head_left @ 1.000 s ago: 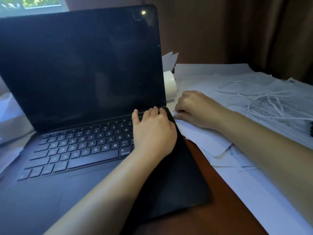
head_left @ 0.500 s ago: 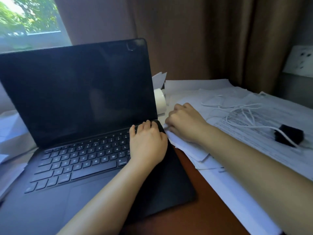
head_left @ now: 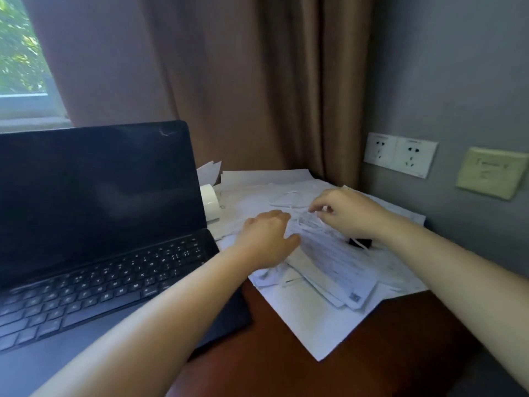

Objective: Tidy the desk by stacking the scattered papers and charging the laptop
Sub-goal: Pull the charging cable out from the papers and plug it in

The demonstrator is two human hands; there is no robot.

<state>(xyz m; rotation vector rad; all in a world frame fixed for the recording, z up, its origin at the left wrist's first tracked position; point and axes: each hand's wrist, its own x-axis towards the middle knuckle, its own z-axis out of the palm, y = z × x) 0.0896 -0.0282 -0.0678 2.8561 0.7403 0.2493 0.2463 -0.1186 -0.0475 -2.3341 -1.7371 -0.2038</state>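
Dim room; daylight via window [head_left: 23,67] top-left. Motion blur thru-out, print on papers [head_left: 329,262] prob. illegible; edges warp.

The desk [head_left: 272,353] is brown wood. An open black laptop [head_left: 100,224] sits on it, to the left of the left hand [head_left: 266,242]. A messy heap of white papers [head_left: 329,282] lies under both hands and spreads out past the right hand [head_left: 346,213]. A small white round thing [head_left: 210,202] stands just beyond the left hand, beside the laptop. Bare wood shows nearer than the hands.
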